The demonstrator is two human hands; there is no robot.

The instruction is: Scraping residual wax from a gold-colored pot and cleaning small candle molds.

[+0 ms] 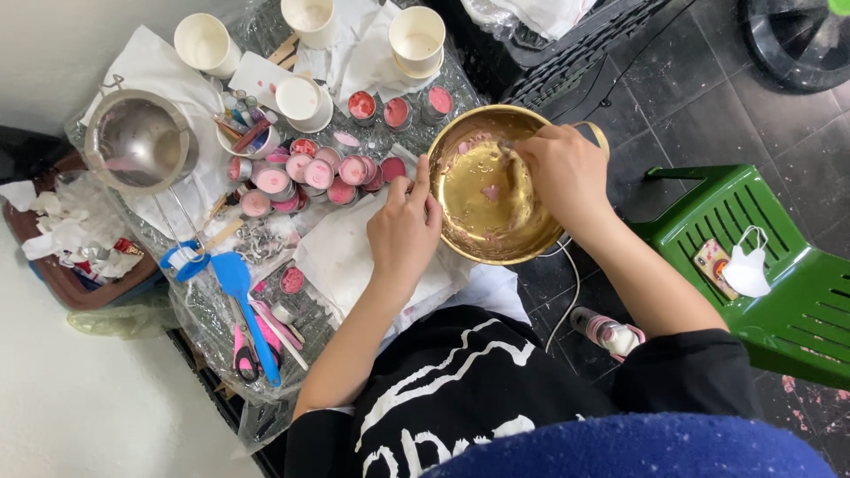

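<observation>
Over crinkled plastic, both hands — left hand [403,226], right hand [560,173] — grip a shiny round brass bowl [485,190].

A green plastic chair [753,257] holds a white face mask [748,270]; a blue spatula [243,296] lies by paper cups [205,42].
</observation>
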